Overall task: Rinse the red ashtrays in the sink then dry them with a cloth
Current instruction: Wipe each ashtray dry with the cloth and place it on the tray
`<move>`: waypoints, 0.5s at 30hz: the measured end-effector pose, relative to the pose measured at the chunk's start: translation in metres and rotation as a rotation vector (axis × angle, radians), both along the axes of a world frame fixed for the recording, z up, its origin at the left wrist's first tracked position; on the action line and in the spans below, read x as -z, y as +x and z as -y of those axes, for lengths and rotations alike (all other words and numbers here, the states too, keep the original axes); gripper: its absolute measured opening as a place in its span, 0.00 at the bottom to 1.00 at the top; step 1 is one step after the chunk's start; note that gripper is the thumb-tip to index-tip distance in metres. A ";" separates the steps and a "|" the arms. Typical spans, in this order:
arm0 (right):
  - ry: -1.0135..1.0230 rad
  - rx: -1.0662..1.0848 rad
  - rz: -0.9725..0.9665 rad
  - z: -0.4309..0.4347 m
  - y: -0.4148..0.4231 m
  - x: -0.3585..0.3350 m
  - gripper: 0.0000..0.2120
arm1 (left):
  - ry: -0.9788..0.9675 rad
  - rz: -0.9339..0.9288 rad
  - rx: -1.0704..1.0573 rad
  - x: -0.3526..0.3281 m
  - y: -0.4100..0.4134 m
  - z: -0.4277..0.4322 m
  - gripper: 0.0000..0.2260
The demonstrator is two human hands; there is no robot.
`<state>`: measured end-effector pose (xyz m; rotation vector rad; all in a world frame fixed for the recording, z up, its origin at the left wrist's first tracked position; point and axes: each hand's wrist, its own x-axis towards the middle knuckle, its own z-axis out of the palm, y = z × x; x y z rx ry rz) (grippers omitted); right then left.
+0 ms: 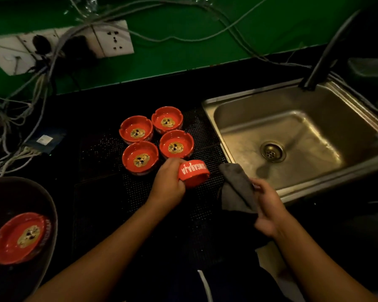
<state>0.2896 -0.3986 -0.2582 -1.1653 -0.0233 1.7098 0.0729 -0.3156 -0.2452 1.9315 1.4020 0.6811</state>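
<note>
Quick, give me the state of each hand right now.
Left hand: closed, gripping a red ashtray by its side.
Right hand: closed, holding the grey cloth.

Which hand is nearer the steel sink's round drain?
Right. The right hand, holding a grey cloth, is on the drain's near side; the left hand grips a red ashtray farther left.

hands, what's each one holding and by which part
The left hand grips a round red ashtray by its side wall, tipped on edge; the right hand grips a grey cloth by its nearer part.
</note>
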 end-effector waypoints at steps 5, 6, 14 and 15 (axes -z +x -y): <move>0.061 0.072 -0.155 0.015 0.011 -0.001 0.34 | 0.428 -0.119 0.277 0.001 0.010 -0.008 0.23; 0.058 0.068 -0.143 0.017 0.010 -0.003 0.36 | 0.462 -0.135 0.291 0.001 0.011 -0.008 0.25; 0.112 0.075 0.018 0.013 -0.001 -0.026 0.13 | 0.070 0.191 -0.041 -0.013 0.026 0.000 0.16; 0.174 0.075 0.097 0.009 -0.005 -0.028 0.11 | -0.086 0.269 -0.134 -0.014 0.030 0.002 0.15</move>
